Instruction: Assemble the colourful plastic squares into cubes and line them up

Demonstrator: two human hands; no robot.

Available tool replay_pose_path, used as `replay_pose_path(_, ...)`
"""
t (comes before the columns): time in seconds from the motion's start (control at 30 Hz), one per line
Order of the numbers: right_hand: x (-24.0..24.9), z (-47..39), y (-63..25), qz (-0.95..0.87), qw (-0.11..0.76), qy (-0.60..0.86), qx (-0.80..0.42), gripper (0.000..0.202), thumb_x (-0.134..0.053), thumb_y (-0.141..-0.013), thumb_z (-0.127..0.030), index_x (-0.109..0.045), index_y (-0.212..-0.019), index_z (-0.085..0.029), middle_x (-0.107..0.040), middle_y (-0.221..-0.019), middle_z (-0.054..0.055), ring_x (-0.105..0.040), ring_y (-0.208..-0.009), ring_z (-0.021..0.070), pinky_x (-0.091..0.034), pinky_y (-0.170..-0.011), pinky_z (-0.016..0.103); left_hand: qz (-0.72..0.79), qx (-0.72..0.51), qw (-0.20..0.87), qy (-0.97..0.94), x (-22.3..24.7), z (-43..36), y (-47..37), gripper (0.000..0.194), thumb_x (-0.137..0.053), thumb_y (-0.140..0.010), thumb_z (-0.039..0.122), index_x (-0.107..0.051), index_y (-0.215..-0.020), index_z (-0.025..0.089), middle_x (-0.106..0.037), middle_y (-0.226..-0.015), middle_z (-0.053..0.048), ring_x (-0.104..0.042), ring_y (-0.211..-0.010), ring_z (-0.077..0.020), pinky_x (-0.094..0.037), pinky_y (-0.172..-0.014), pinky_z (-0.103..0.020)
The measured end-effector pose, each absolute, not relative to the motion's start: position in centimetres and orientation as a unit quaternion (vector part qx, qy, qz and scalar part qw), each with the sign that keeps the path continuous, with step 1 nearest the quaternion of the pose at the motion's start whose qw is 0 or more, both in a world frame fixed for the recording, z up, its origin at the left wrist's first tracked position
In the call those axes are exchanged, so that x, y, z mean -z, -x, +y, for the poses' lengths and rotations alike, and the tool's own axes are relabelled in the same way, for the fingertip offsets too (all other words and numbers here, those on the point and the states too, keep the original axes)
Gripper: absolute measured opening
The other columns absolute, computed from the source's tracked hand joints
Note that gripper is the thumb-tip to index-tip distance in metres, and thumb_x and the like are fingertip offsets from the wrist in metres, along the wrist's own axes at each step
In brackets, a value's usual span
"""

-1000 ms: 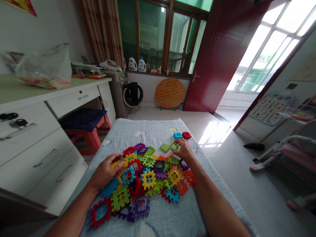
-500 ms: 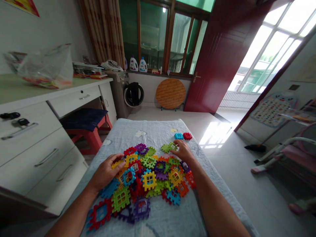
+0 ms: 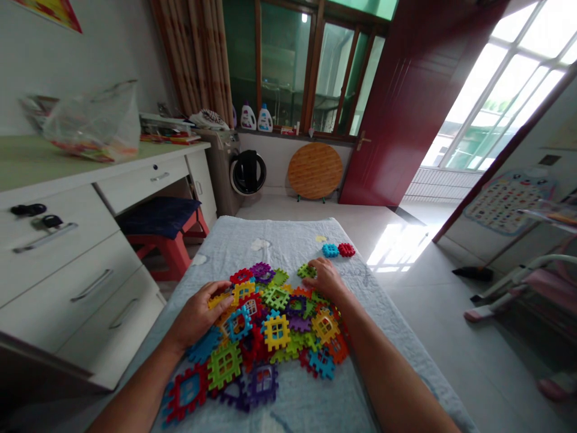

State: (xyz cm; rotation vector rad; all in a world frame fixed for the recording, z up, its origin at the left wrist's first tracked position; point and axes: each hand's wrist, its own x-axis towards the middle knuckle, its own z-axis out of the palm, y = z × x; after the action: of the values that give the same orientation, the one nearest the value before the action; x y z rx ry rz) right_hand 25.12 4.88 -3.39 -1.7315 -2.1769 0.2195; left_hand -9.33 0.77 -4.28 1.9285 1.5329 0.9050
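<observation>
- My two hands are well apart, one on each side of the pile of plastic blocks (image 3: pixel 276 332), most of which lies between my forearms.
- My left hand (image 3: pixel 198 314) is at the pile's left edge, thumb and fingers parted around a yellow block (image 3: pixel 218 300).
- My right hand (image 3: pixel 328 280) reaches to the pile's far side, thumb and fingertips at a green block (image 3: pixel 305 271); I cannot tell whether they are pinching it.
- Just beyond my right hand, a blue block (image 3: pixel 330 251) and a red block (image 3: pixel 347 250) sit side by side on the pale blue cloth (image 3: pixel 293 231).
</observation>
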Motion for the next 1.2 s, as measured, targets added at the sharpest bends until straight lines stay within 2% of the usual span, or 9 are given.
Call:
replay_pose_path(0.27,3.8,4.7,-24.8,-0.762,0.193,0.614,-0.072,0.054,-0.071,-0.068,-0.037,-0.055,-0.115,-0.016,-0.059,-0.105,0.010,-0.050,-0.100,0.0247,-0.037,-0.089,0.034,0.557,-0.335,0.248,-0.719,4.5,0.7,9.5,0.047,-0.056,-0.078,0.054,-0.061,-0.109,0.019,-0.066,-0.110,-0.008,-0.063,-0.102,-0.0244,-0.049,-0.092,-0.037)
replay_pose_path(0.47,3.6,4.7,-24.8,-0.757,0.217,0.609,-0.098,0.053,-0.066,-0.068,-0.027,-0.051,-0.117,-0.014,-0.060,-0.107,0.011,-0.052,-0.100,0.0244,-0.038,-0.091,0.035,0.560,-0.330,0.245,-0.719,4.6,0.8,9.7,0.048,-0.055,-0.079,0.053,-0.061,-0.112,0.019,-0.065,-0.113,-0.008,-0.062,-0.104,-0.0240,-0.049,-0.094,-0.037)
replay_pose_path(0.73,3.7,5.2,-26.2,-0.740,0.208,0.633,-0.095,0.064,-0.063,-0.062,-0.019,-0.047,-0.124,-0.013,-0.060,-0.111,0.011,-0.049,-0.104,0.0262,-0.036,-0.092,0.037,0.557,-0.329,0.231,-0.726,4.7,0.9,9.6,0.047,-0.056,-0.079,0.053,-0.062,-0.111,0.019,-0.066,-0.112,-0.008,-0.062,-0.103,-0.0242,-0.049,-0.092,-0.037)
replay_pose_path(1.03,3.0,5.0,-26.9,-0.747,0.202,0.621,-0.122,0.073,-0.068,-0.064,-0.029,-0.044,-0.131,-0.013,-0.057,-0.123,0.012,-0.044,-0.113,0.0284,-0.034,-0.094,0.037,0.557,-0.329,0.231,-0.727,4.5,0.8,9.6,0.047,-0.055,-0.079,0.053,-0.062,-0.111,0.019,-0.066,-0.112,-0.008,-0.062,-0.104,-0.0242,-0.049,-0.093,-0.037)
replay_pose_path(1.2,2.6,5.5,-26.4,-0.757,0.153,0.625,-0.114,0.073,-0.070,-0.063,-0.029,-0.046,-0.130,-0.014,-0.060,-0.119,0.011,-0.045,-0.110,0.0300,-0.034,-0.092,0.038,0.558,-0.326,0.239,-0.724,4.4,0.7,9.6,0.047,-0.054,-0.079,0.052,-0.061,-0.111,0.018,-0.066,-0.111,-0.008,-0.063,-0.102,-0.0239,-0.050,-0.092,-0.037)
